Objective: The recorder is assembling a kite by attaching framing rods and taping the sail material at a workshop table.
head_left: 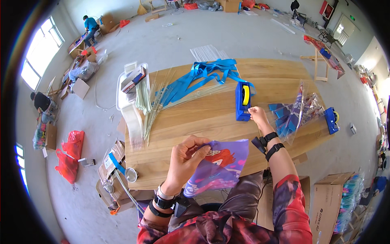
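Hands apart: left hand (186, 160) pinches purple sheet (224, 163) by one corner; blue dispenser (242, 113) at right hand (258, 115), grip unclear. Single-corner hold could let sheet flop, crease.

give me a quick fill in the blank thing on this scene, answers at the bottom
1. The printed sheet in the left hand has a mainly ____ background.
2. The roll in the blue tape dispenser beside the right hand is ____.
3. The long ribbons on the wooden table are ____.
4. A second dispenser stands near the table's ____ end.

Missing words: purple; yellow; blue; right
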Tool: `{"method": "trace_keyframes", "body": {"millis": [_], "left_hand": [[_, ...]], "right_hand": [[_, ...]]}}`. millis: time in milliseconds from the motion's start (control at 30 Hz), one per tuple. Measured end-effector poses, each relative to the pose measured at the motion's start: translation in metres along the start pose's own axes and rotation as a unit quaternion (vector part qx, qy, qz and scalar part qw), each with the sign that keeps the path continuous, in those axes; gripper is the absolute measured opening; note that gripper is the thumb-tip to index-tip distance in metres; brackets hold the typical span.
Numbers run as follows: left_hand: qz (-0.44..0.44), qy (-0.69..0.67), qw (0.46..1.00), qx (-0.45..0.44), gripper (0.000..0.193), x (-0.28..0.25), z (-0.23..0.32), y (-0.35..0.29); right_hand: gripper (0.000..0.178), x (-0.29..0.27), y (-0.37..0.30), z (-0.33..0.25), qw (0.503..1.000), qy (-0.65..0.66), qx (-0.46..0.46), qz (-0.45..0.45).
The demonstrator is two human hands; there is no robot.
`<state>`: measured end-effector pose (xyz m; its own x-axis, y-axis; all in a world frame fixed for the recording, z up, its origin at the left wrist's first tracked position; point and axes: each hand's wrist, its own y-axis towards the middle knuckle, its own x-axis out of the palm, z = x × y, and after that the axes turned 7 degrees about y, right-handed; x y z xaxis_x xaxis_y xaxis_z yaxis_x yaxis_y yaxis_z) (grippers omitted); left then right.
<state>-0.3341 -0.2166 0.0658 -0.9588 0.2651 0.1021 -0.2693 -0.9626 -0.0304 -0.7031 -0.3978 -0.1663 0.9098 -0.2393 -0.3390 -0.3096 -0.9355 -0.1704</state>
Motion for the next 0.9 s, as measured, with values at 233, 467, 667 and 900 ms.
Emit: {"method": "trace_keyframes", "body": {"millis": [233,467,667,900], "left_hand": [[0.004,-0.003,1.000,-0.012,0.018,0.001,-0.006,0.004],[0.000,0.002,1.000,-0.027,0.020,0.002,-0.007,0.006],[0.019,-0.011,0.999,-0.040,0.020,0.003,-0.007,0.011],[0.025,-0.030,0.998,-0.046,0.021,0.007,-0.012,0.013]], "right_hand": [[0.018,-0.002,0.005,-0.016,0.989,0.101,0.099,-0.045],[0.016,-0.004,0.001,-0.001,0.965,0.229,0.123,-0.027],[0.012,0.002,-0.014,0.015,0.949,0.301,0.053,-0.075],[0.013,0.022,-0.021,0.038,0.981,0.190,0.035,0.019]]}}
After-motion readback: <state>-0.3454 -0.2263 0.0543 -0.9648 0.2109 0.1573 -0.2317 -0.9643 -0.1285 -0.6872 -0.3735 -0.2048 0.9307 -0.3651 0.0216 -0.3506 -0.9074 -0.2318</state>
